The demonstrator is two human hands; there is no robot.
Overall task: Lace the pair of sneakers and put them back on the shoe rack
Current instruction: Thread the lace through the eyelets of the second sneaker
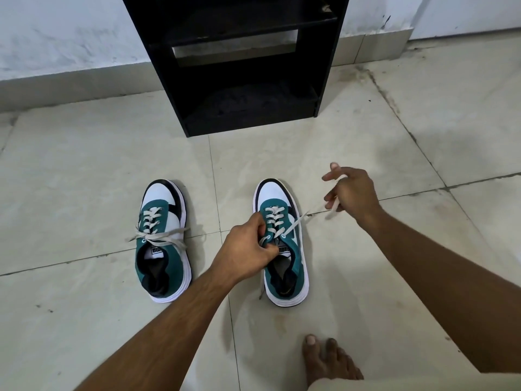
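Two teal, white and black sneakers stand side by side on the tiled floor, toes pointing at the black shoe rack [327,69]. The left sneaker [162,241] is laced, its white lace ends lying loose across the top. My left hand [244,249] grips the left lace end at the top eyelets of the right sneaker [287,258]. My right hand [349,193] is raised to the right of that shoe and pulls the other end of the white lace [294,225] taut from the top right eyelet.
The rack stands against a white wall [70,38], its lower shelf [248,108] dark and dusty. A bare foot [328,362] rests on the tiles at the bottom right. Tiled floor [84,165] stretches to both sides of the shoes.
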